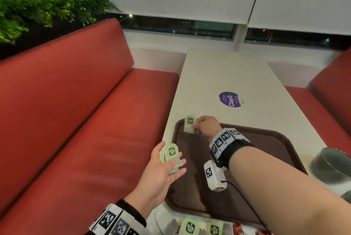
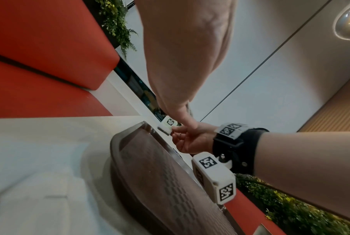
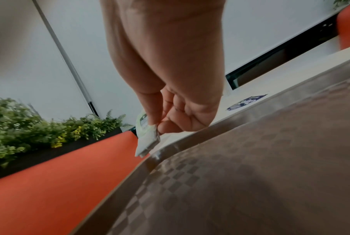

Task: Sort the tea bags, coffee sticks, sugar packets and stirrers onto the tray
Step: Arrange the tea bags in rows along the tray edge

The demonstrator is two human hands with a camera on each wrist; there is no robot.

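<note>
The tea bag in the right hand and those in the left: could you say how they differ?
The single tea bag is pinched by the right hand over the tray's far corner. The stacked tea bags rest on the left hand's fingers at the tray's left edge. Both have green labels.

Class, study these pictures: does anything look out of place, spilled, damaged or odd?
Nothing stands out. The right hand pinches a tea bag over the far left corner of the tray, the left hand carries a stack of tea bags; nothing spilled or torn.
</note>
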